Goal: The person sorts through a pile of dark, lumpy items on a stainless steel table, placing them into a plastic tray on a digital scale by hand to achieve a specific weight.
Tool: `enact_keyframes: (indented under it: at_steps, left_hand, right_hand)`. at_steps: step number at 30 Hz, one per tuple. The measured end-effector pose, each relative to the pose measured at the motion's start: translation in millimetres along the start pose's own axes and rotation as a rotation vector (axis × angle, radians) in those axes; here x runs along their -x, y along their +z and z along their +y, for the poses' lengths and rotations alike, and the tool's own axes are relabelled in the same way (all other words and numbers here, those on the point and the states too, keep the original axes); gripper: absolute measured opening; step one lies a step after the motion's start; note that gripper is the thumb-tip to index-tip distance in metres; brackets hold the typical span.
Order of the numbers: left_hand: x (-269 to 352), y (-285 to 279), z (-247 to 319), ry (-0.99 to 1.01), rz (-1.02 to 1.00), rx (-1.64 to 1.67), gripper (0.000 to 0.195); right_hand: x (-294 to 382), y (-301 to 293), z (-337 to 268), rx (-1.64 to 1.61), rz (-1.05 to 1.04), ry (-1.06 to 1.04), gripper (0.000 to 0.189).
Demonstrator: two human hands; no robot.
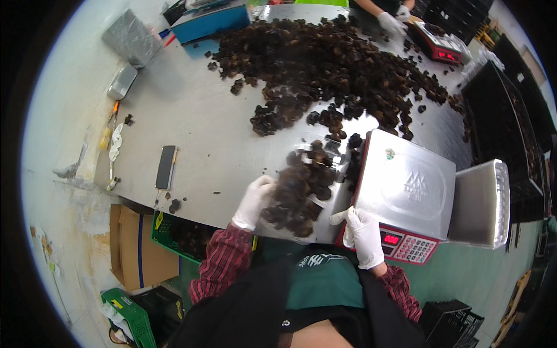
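Observation:
My left hand (pixel 254 202), in a white glove, curls its fingers at the left edge of a clear plastic container (pixel 336 158). Dark brown pieces that look like dried mushrooms (pixel 300 191) fill it; blur hides its exact outline and the fingertips. By the near left corner of a red digital scale (pixel 409 187) is my right hand (pixel 363 237), gloved too, with fingers apart and nothing in them. The scale's bare steel plate carries no load, and its red display is lit. More of the dark pieces lie between the container and the scale.
A large heap of the same pieces (pixel 322 65) covers the far steel table (pixel 209 143). Another person's gloved hands (pixel 391 22) are beside a second scale (pixel 439 43). A phone (pixel 166 167) lies left, a metal bin (pixel 478 204) stands right, and a green crate (pixel 191 237) sits below the edge.

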State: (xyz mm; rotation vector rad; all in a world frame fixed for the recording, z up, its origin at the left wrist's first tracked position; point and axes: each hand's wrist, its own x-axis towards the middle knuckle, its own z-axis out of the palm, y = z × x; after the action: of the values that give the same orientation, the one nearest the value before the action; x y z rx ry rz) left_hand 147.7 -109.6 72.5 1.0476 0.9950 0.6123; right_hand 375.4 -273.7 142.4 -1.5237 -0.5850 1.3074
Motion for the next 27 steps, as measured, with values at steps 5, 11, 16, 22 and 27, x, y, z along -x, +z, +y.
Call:
enact_keyframes:
  at_steps: [5,11,16,22,27]
  left_hand:
    - [-1.7,-96.1,-15.4,0.220,0.357,0.196,0.007]
    - [-81.7,-235.1,-37.3,0.561,0.567,-0.296,0.004]
    - [-192.8,-313.1,-1.4,0.527,0.839,-0.276,0.037]
    - [-282.3,-254.5,35.9,0.550,0.723,0.397,0.047]
    - [-305.2,-141.8,43.0,0.733,0.263,-0.587,0.052]
  right_hand:
    - [-8.3,16.0,2.8,0.112,-0.041,0.048,0.043]
    - [-14.4,18.5,-3.2,0.175,-0.012,0.086,0.033]
    - [-19.3,22.2,-1.6,0.203,-0.018,0.081,0.029]
    - [-14.4,18.0,-15.1,0.227,0.030,0.117,0.026]
    - [-11.4,5.3,-25.6,0.269,0.079,0.050,0.023]
